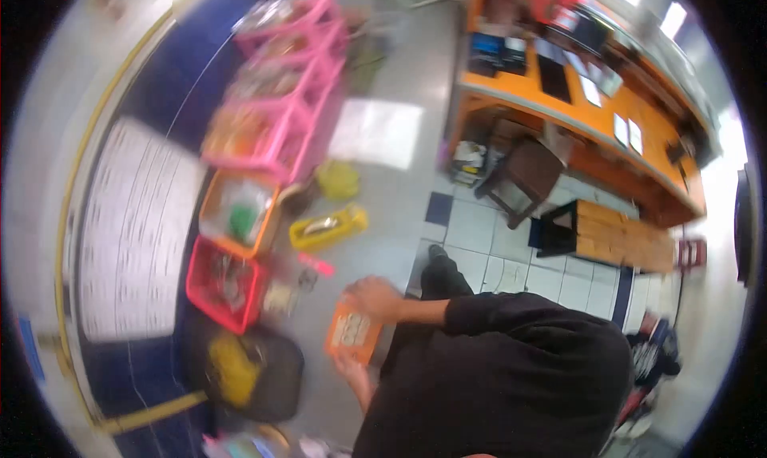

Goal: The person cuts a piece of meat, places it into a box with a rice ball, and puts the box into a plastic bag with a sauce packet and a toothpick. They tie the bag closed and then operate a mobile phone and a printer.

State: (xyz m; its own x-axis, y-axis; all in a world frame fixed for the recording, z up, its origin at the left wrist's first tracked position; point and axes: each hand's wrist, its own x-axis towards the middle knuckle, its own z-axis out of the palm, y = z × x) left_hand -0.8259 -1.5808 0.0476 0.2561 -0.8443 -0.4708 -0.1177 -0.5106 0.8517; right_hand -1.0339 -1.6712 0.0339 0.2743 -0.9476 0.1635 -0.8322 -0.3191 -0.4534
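Observation:
An orange, flat, box-like object [342, 348] with several pale round shapes on its face lies at the near edge of the grey worktop [359, 262]. My right hand [374, 300] lies over its upper end, fingers curled onto it. At the lower end my left hand [350, 368] grips its edge. Blur hides the fingertips and the exact kind of object. Beyond my hands are a small pink item [316, 265], a dark small piece [307, 279] and a pale square piece [280, 298].
A yellow tray [307, 236], a red bin [209, 278], an orange bin [209, 210] and pink stacked bins [284, 150] line the worktop. A paper sheet [377, 132] lies farther along. Nearby sits a dark tray [280, 378] with yellow material. Behind are a stool [523, 174] and an orange desk [511, 87].

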